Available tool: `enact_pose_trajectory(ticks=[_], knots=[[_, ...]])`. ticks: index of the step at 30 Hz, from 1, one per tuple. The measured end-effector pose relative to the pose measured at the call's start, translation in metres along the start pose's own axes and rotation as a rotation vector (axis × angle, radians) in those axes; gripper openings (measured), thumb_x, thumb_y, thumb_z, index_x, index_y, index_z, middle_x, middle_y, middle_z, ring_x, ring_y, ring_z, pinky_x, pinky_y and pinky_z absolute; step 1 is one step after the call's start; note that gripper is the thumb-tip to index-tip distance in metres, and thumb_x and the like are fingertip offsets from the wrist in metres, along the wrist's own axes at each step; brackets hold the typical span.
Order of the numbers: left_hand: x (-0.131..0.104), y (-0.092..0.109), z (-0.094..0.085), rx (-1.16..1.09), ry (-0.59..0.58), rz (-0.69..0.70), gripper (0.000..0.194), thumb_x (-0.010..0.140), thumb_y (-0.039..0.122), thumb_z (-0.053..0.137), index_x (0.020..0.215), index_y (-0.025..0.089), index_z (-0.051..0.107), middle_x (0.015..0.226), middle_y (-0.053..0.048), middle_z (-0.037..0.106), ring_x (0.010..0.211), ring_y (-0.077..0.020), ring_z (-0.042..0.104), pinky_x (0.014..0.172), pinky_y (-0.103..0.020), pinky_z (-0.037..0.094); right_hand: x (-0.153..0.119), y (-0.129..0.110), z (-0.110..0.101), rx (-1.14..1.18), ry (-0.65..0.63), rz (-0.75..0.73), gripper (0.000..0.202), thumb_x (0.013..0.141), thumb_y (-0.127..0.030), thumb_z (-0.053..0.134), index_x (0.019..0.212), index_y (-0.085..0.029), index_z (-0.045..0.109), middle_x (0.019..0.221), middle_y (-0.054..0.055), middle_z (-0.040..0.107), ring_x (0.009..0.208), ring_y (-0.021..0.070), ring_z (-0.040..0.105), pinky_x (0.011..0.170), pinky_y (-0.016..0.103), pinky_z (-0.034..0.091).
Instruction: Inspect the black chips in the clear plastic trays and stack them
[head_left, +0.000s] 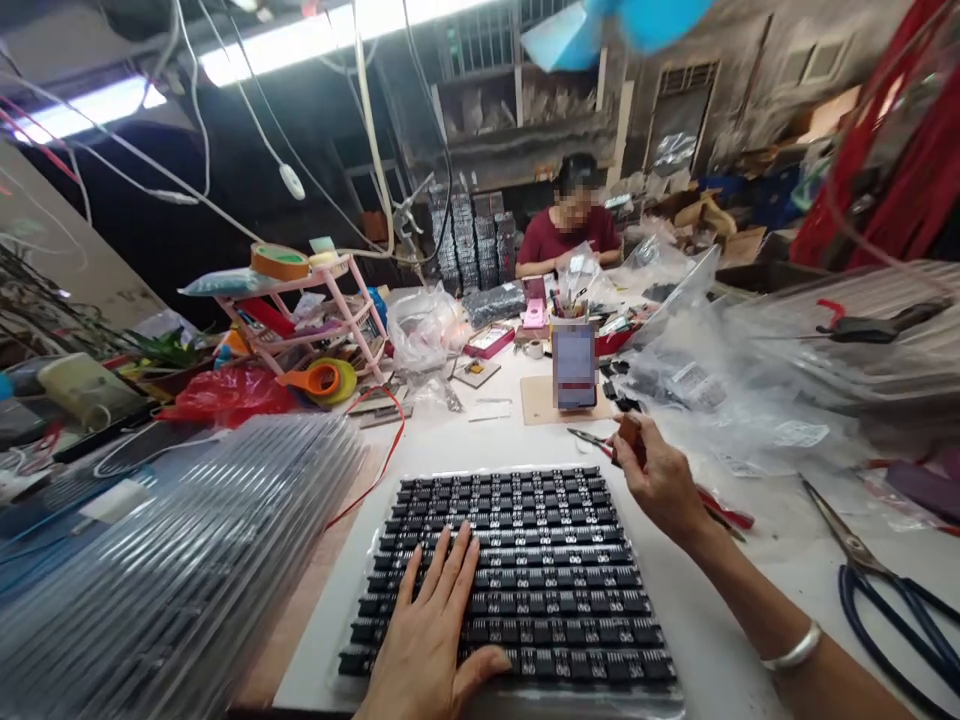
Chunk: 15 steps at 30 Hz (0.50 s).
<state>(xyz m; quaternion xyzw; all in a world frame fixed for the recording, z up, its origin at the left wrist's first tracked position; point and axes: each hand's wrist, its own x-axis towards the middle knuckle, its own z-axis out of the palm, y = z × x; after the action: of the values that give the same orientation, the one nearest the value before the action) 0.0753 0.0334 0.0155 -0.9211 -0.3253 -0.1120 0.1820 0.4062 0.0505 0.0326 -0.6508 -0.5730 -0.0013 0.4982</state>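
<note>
Rows of small black electronic parts with pale pins (559, 578) fill a clear plastic tray (660, 700) in front of me. My left hand (431, 625) lies flat on the parts at the tray's lower left, fingers spread. Beyond the tray's far right corner, my right hand (664, 485) is closed around a small brown block-like piece (628, 438), partly hidden by the fingers. Pliers with red handles (587, 436) lie on the white table just behind that hand. A phone (575, 372) stands upright on a tan board (536, 402) beyond it.
Filled clear trays (187, 560) are stacked high on the left. Large scissors (855, 555) lie at right, near plastic bags (720, 400). A pink rack (330, 310) with tape stands at back left. Across the table sits another person (570, 240). Cables hang overhead.
</note>
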Motion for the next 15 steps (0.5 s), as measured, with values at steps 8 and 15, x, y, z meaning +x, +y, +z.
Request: enact_pose_trajectory(ticks=[8,15], knots=[[0.000,-0.010,0.013,0.023,0.139,0.062,0.094,0.082,0.073,0.037,0.151,0.014,0.009,0.142,-0.010,0.047,0.128,-0.0280,0.045,0.103,-0.036,0.028,-0.001,-0.002,0.004,0.023,-0.001,-0.058,0.023,0.093,-0.036,0.041,0.109,-0.022,0.049,0.087,0.006,0.068,0.068,0.0222,0.066,0.061,0.033,0.051],[-0.004,-0.015,0.008,-0.085,0.100,-0.009,0.081,0.089,0.066,0.028,0.151,0.017,0.008,0.147,-0.013,0.038,0.132,-0.0265,0.042,0.101,-0.040,0.040,0.000,0.000,0.004,0.043,-0.020,-0.037,0.027,0.094,-0.038,0.040,0.113,-0.021,0.049,0.087,0.007,0.070,0.073,0.0238,0.068,0.064,0.035,0.053]])
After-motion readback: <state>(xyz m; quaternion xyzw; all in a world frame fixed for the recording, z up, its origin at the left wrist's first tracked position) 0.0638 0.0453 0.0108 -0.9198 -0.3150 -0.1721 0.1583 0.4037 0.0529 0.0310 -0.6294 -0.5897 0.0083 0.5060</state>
